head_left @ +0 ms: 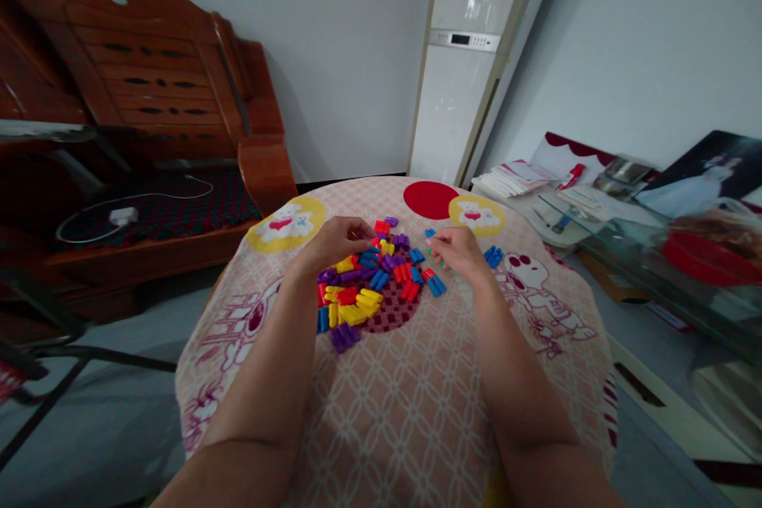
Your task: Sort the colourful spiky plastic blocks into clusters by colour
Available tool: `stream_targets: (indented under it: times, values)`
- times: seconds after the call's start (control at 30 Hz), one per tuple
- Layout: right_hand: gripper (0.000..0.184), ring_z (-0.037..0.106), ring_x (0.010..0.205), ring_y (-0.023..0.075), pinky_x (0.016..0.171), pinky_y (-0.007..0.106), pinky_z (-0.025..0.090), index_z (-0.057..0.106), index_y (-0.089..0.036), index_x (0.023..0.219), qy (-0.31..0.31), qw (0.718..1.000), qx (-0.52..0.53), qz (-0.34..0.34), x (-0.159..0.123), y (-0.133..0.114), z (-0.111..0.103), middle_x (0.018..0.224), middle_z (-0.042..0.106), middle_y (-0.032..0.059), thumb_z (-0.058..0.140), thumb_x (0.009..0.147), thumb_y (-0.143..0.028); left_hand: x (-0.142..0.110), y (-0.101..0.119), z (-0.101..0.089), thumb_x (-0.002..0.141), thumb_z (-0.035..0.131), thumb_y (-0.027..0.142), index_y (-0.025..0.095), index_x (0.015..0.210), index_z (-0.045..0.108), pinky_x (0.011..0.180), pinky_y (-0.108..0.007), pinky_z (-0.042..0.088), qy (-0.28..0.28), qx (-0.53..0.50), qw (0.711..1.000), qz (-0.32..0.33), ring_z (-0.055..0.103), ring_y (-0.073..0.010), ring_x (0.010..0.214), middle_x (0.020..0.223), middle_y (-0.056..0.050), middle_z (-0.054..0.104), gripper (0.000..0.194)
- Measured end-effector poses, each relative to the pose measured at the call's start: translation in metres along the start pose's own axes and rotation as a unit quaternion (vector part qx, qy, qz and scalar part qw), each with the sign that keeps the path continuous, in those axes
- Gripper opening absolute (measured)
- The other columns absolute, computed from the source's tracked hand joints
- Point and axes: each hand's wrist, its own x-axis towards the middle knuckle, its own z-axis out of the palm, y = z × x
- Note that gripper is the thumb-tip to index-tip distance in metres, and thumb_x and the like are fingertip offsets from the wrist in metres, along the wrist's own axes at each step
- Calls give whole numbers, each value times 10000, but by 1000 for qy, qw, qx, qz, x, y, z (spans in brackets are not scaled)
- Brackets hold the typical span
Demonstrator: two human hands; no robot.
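Note:
A pile of small plastic pieces in yellow [369,300], purple [345,336], red [410,290] and blue [379,279] lies on the round table. The pieces look like short ribbed blocks of joined tubes. Over the far left part of the pile is my left hand [340,242], its fingers loosely bent with a gap to the thumb; I see nothing held in it. My right hand [457,252] is closed in a pinch right of the pile. Small green bits show at its fingertips, too small to name. A blue piece [494,256] lies to its right.
A patterned cloth [405,397] covers the table. Behind stand a wooden bench [143,79] with a white charger [123,216] and a tall white cabinet unit [452,95]. At right, a glass table [643,242] holds papers, a red bowl [711,258] and a photograph [708,171].

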Motion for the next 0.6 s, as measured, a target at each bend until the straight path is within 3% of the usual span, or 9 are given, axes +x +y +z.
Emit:
stream_targets:
  times: [0.13,0.27,0.4,0.5,0.6]
  values:
    - [216,672,595,140,492,199,519,703,-169,903,-109,985,131,-14,-5,-15,34,704,713,22,658,809,-358,5,16,24,654,733,375,132,831,686,598,-252,508,51,-108,993,25,624,-146,638,722,-43,687,304]
    - [233,679,608,147,495,213,536,670,-165,881,-91,973,211,18,-5,-18,37,729,718,28,717,755,-356,8,21,43,665,721,346,132,827,680,627,-267,531,41,-139,989,36,639,-152,673,757,-45,693,271]
    - [249,673,584,158,482,235,539,651,-163,839,-65,968,241,1,-6,-21,22,701,710,26,728,712,-363,8,26,57,696,700,325,138,830,670,645,-284,543,28,-156,986,47,642,-154,663,724,-32,681,232]
    - [300,647,535,156,442,230,506,677,-149,884,-37,978,206,-16,-5,-18,3,672,697,26,726,685,-369,7,31,61,719,679,303,141,846,675,646,-280,543,23,-146,988,52,646,-154,668,728,-32,687,206]
    - [355,630,509,165,394,223,444,691,-119,969,81,990,115,3,-2,-1,-31,676,694,42,684,708,-360,7,31,59,724,676,295,137,873,688,641,-276,541,39,-116,991,52,650,-155,665,747,-40,699,217]
